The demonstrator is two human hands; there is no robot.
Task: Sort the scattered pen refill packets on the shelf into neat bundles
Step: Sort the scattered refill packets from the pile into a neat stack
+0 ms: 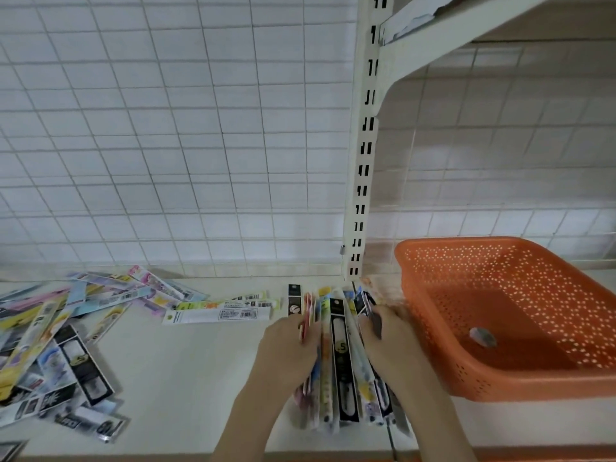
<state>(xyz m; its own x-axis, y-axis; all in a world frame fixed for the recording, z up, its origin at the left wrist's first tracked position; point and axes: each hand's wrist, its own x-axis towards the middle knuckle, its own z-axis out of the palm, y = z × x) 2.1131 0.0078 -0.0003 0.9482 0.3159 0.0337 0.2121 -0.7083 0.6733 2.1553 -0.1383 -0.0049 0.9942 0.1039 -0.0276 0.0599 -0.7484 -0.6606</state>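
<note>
A bundle of long refill packets [341, 358] stands on edge on the white shelf [186, 368], lengthwise toward the wall. My left hand [286, 345] holds its left side and my right hand [388, 341] holds its right side, squeezing the packets together between them. The fingers of both hands curl against the outer packets. A loose heap of scattered packets [56, 341] covers the shelf at the far left. Three more packets [220, 310] lie flat just left of the bundle, near the wall.
An orange perforated basket [433, 328] sits right of the bundle, with one small grey object [481, 336] inside. A slotted white upright [361, 181] rises behind the bundle. A wire grid backs the shelf, and another shelf board [450, 31] hangs overhead at the right.
</note>
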